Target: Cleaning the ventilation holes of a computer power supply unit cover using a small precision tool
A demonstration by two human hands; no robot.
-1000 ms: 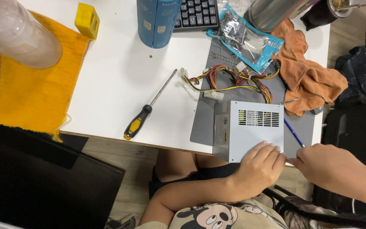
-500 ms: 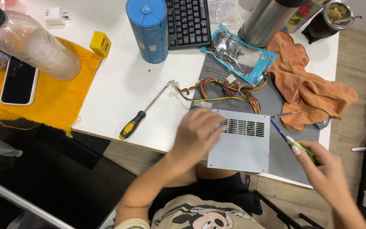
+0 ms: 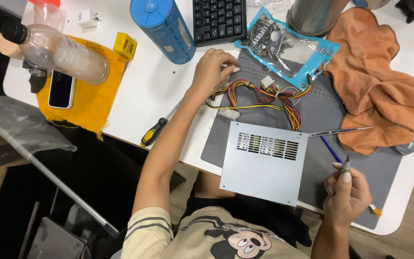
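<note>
The left hand (image 3: 212,72) is pinching something small at the grey rubber mat's (image 3: 319,112) far edge; the right hand (image 3: 348,194) is gripping a thin green-tipped tool (image 3: 346,165) beside the grey metal power-supply box (image 3: 263,162). Keeping the pinch low should be preventing drops.

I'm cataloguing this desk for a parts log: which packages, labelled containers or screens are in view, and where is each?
Clear plastic bag with blue edges: holds small metal parts, top centre, beside the keyboard.
Blue cylindrical container: printed wrap, lying at the top, left of the keyboard.
Smartphone with dark screen: white-edged, on the yellow cloth at left.
Clear plastic bottle: black cap, lying above the phone.
</note>
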